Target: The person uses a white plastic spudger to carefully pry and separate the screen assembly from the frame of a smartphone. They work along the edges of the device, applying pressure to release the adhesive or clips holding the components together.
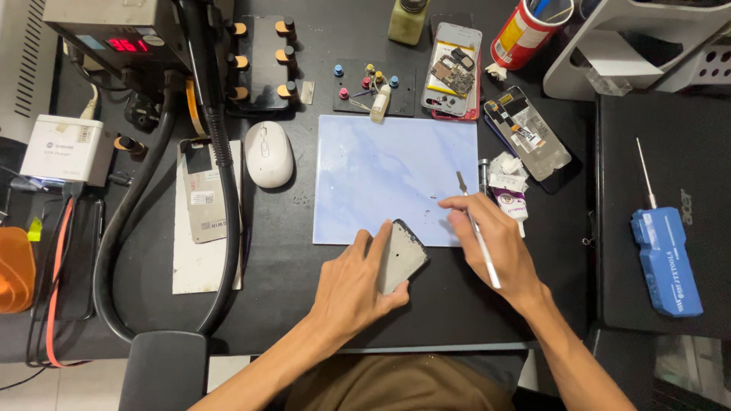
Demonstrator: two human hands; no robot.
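Phone-repair bench, dark matte top; landmark: pale blue marbled work mat [381, 164], flat, rectangular, smooth. Phone frame [401, 256]: thin dark shell with rounded corners and pale grey inner face, lying across the mat's near edge, tilted. Left hand [352, 285]: fingers closed around the frame's left side, pinning it down. Right hand [495, 243]: at the mat's near right corner, fingers pinched together on a slim white-handled tool [480, 242] whose flat metal tip points up over the mat. Judged step: frame steadied, tool poised for scraping or prying; the next move likely needs the tip brought across to the frame's edge with light, controlled pressure. Left of the mat: white glossy mouse [267, 154]. Beyond its far edge: dismantled phone [452, 70], circuit board exposed. Right of it: small white glue tube [512, 199].
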